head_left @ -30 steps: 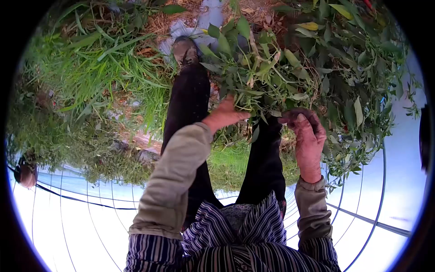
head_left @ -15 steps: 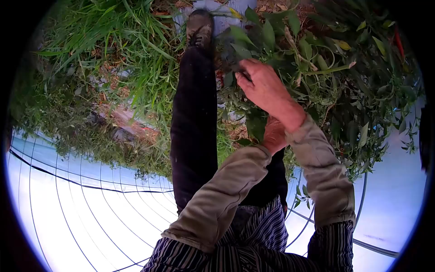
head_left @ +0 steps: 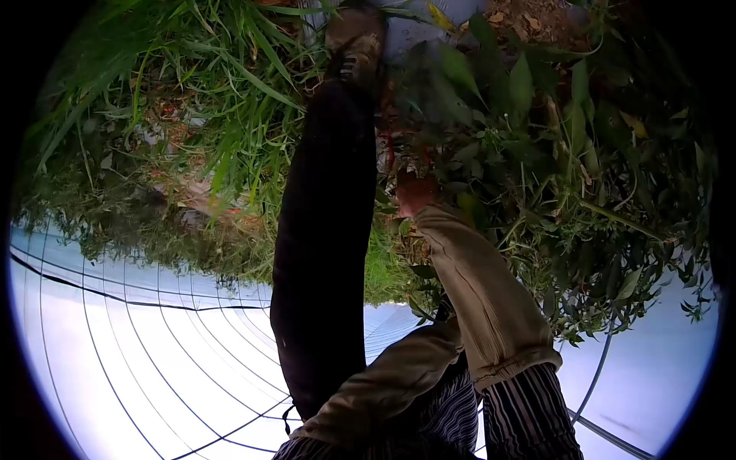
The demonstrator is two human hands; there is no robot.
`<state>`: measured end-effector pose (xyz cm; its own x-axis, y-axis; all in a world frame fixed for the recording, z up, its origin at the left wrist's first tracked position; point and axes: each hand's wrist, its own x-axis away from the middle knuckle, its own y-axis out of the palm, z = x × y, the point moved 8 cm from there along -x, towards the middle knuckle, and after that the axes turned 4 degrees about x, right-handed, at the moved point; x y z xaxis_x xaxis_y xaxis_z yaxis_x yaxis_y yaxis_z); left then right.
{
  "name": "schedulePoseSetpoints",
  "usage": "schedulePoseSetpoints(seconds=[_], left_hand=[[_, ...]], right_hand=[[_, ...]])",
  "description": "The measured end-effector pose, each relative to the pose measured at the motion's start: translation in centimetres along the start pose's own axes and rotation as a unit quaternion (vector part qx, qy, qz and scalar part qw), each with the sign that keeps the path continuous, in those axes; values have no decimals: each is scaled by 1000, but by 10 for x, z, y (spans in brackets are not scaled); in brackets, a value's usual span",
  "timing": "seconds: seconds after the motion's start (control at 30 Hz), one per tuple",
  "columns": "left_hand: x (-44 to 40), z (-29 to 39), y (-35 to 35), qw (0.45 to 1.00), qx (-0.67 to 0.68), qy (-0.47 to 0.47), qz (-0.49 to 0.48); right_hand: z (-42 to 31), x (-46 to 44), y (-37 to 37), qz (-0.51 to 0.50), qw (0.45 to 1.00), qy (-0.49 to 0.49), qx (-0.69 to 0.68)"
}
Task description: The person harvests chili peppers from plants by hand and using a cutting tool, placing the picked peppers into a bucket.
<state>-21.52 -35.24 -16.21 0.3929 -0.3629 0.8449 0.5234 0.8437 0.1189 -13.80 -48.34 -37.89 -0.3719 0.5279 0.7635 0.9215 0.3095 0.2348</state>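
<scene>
My right hand (head_left: pixel 416 195) reaches into a leafy green plant (head_left: pixel 537 146) beside my dark trouser leg (head_left: pixel 322 230). Leaves and shadow cover its fingers, so what it touches or holds cannot be made out. Just above the hand, slim red shapes (head_left: pixel 389 144), looking like red chili peppers, show dimly among the stems. The left forearm, in a tan sleeve cover (head_left: pixel 387 376), passes behind the right sleeve (head_left: pixel 491 299). My left hand is hidden there.
Tall grass (head_left: pixel 238 100) grows left of my leg. My brown shoe (head_left: pixel 354 38) stands by a pale ground sheet (head_left: pixel 418 27) at the top. Dry leaves (head_left: pixel 529 19) lie beyond. Below is a bright translucent wall (head_left: pixel 153 345) crossed by dark lines.
My right hand has moved down and left, deeper into the foliage, and its fingers are now hidden. My left hand, partly seen before, has gone out of sight behind the right sleeve.
</scene>
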Motion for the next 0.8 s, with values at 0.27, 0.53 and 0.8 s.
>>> schedulePoseSetpoints(seconds=[0.27,0.53,0.8], left_hand=[[35,6,-5,992,105,-63,23],[76,26,-99,978,143,-34,145],[3,-115,-140,902,182,-150,362]], right_hand=[[4,65,44,20,998,32,-46],[8,142,57,156,987,-29,-14],[30,148,70,97,995,-2,40]])
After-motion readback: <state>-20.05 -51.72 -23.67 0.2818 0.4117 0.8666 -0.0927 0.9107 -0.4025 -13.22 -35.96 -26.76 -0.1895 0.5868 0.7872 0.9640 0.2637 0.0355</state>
